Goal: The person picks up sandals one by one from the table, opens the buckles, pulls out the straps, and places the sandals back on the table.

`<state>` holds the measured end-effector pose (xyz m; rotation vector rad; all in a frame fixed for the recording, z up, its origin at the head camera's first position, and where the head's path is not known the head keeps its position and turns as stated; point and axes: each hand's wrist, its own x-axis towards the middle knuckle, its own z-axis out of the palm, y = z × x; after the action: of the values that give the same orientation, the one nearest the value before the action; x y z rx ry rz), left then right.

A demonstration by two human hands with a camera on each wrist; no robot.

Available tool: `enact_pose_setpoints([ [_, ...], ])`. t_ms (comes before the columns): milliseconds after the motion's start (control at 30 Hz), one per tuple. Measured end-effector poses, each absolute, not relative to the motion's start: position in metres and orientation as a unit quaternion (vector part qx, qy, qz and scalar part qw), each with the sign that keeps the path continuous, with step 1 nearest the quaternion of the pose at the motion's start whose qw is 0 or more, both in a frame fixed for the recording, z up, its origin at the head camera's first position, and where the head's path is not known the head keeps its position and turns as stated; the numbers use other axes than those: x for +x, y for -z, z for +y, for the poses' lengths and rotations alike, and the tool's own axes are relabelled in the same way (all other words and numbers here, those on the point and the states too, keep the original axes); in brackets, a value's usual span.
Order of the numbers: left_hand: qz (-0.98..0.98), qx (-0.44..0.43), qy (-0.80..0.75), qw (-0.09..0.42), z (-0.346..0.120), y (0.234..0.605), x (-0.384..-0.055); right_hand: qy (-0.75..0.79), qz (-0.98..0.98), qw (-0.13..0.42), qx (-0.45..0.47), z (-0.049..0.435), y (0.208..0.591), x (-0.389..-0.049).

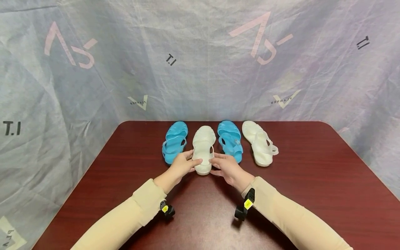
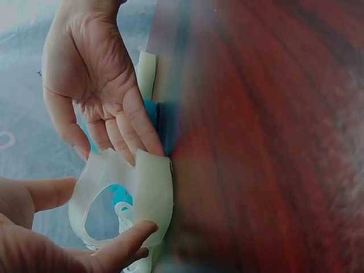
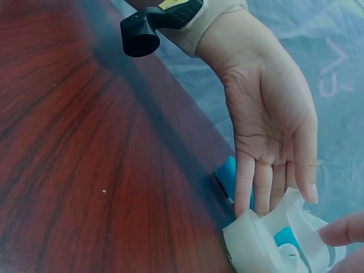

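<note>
White sandal [image 1: 203, 151], second from the left in a row of four, sits between the left hand [image 1: 180, 166] and the right hand [image 1: 229, 168] near the far edge of the dark red table [image 1: 312, 166]. Its toe points away from the person and its heel points back. The left hand pinches the left side of the heel, thumb on the inside and fingers along the outer wall. The right hand grips the opposite side in the same way, so the gap between thumb and fingers is narrow on both. Whether the sole rests fully on the table I cannot tell.

A left blue sandal [image 1: 175, 144] stands just beside it, near the left hand; a right blue sandal [image 1: 229, 140] stands on the other side, near the right hand. Farther right is another pale sandal [image 1: 260, 146], tilted in line, its strap sticking out sideways. Both wrists carry small black cameras [image 1: 168, 210] below cream sleeves [image 1: 125, 215]. Grey printed cloth [image 1: 203, 45] hangs behind the table.
</note>
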<state>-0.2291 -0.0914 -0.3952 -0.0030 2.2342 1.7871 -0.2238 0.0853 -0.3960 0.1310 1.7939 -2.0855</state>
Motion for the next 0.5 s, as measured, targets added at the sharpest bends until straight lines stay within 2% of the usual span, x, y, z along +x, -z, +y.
enact_pose_setpoints([
  [500,0.771,0.000,-0.623,0.134,-0.091,0.396,-0.218,0.746,0.635,0.191,0.056,0.086,0.397,-0.213],
])
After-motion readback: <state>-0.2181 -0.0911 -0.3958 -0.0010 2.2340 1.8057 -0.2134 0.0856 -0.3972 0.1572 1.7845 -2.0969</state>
